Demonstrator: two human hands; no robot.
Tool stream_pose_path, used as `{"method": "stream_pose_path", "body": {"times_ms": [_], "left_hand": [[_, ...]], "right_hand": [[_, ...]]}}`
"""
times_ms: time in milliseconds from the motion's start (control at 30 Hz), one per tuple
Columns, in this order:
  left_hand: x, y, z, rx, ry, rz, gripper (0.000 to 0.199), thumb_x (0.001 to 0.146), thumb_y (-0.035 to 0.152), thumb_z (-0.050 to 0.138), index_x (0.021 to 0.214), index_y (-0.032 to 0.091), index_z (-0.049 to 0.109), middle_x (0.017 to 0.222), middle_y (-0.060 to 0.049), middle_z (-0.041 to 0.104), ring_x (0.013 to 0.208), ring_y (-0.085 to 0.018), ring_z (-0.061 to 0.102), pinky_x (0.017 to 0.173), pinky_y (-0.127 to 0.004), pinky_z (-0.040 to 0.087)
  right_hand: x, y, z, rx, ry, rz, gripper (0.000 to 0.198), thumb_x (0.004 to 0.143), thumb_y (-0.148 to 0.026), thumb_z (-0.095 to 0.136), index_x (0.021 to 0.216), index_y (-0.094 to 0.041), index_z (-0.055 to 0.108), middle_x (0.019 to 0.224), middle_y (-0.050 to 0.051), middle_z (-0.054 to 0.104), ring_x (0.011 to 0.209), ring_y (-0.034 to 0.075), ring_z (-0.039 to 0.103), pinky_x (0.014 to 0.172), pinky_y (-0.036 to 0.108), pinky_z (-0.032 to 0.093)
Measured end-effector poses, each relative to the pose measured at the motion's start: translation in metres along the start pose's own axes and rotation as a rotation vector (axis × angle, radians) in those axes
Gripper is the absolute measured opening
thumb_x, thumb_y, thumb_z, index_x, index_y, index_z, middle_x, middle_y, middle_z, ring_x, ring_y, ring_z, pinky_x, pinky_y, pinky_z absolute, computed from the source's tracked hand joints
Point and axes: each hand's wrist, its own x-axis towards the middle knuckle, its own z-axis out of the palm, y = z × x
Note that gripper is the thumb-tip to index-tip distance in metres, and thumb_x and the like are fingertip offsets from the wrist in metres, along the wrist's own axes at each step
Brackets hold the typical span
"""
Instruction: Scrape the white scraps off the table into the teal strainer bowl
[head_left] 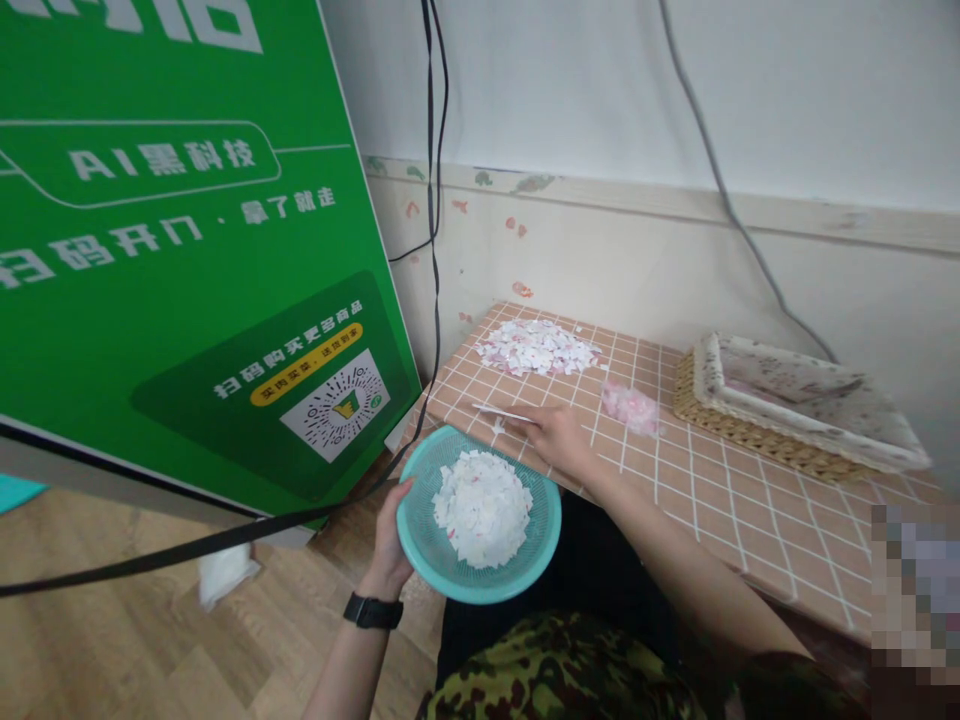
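Observation:
My left hand (395, 540) grips the left rim of a round turquoise plastic basket (553, 535) with mesh walls, held over my lap at the table's edge. Inside the basket lies a heap of small white paper scraps (484, 508), a few with pink marks. My right hand (561, 436) is closed on a thin white card (501, 411), seen nearly edge-on, low over the tabletop just behind the basket. Several loose scraps lie beneath the card. Farther back on the table is a second pile of paper scraps (536, 347).
The table has a brown checked cloth (720, 510). A crumpled pink-and-white plastic bag (631, 407) lies right of the pile, and a lined wicker basket (787, 435) stands against the wall. A green cabinet (187, 250) and a hanging black cord (435, 270) are at left.

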Motion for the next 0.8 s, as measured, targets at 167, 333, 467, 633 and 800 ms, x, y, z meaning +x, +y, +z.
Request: {"method": "stream_pose_path", "body": {"times_ms": [167, 333, 467, 633, 800], "left_hand": [[-0.002, 0.000, 0.003, -0.005, 0.026, 0.003, 0.017, 0.070, 0.025, 0.065, 0.081, 0.012, 0.069, 0.072, -0.007, 0.073, 0.066, -0.024, 0.067, 0.072, -0.037, 0.053], [-0.001, -0.002, 0.002, -0.011, 0.020, 0.010, 0.016, 0.070, 0.025, 0.065, 0.079, 0.012, 0.069, 0.069, -0.007, 0.072, 0.066, -0.024, 0.067, 0.073, -0.038, 0.053], [-0.001, -0.004, -0.001, -0.021, 0.001, 0.013, 0.020, 0.071, 0.025, 0.065, 0.085, 0.012, 0.069, 0.077, -0.008, 0.074, 0.071, -0.025, 0.068, 0.074, -0.037, 0.053], [-0.002, -0.016, -0.005, -0.007, 0.014, -0.036, 0.018, 0.072, 0.026, 0.065, 0.083, 0.012, 0.070, 0.074, -0.007, 0.073, 0.068, -0.023, 0.068, 0.071, -0.035, 0.053], [-0.004, -0.037, -0.003, 0.026, 0.026, -0.142, 0.016, 0.070, 0.027, 0.066, 0.076, 0.013, 0.071, 0.072, -0.007, 0.073, 0.066, -0.024, 0.067, 0.069, -0.037, 0.053]], "right_hand": [[-0.022, -0.014, 0.001, -0.004, -0.024, -0.031, 0.029, 0.087, -0.023, 0.049, 0.110, -0.030, 0.066, 0.100, 0.001, 0.071, 0.084, 0.018, 0.067, 0.074, 0.028, 0.050], [-0.036, -0.025, -0.006, 0.142, -0.123, -0.049, 0.025, 0.088, -0.027, 0.050, 0.103, -0.030, 0.069, 0.091, -0.001, 0.073, 0.079, 0.017, 0.067, 0.071, 0.027, 0.050], [-0.019, 0.004, -0.027, 0.121, 0.092, 0.111, 0.023, 0.085, -0.034, 0.054, 0.095, -0.023, 0.071, 0.087, 0.004, 0.073, 0.072, 0.019, 0.067, 0.065, 0.030, 0.051], [0.018, 0.062, -0.065, -0.175, 0.363, 0.230, 0.029, 0.077, -0.035, 0.061, 0.100, -0.018, 0.070, 0.095, 0.010, 0.071, 0.087, 0.027, 0.066, 0.076, 0.039, 0.049], [0.051, 0.079, -0.093, -0.238, 0.268, 0.151, 0.026, 0.079, -0.030, 0.059, 0.100, -0.019, 0.070, 0.090, 0.008, 0.072, 0.081, 0.023, 0.066, 0.070, 0.032, 0.047]]}}
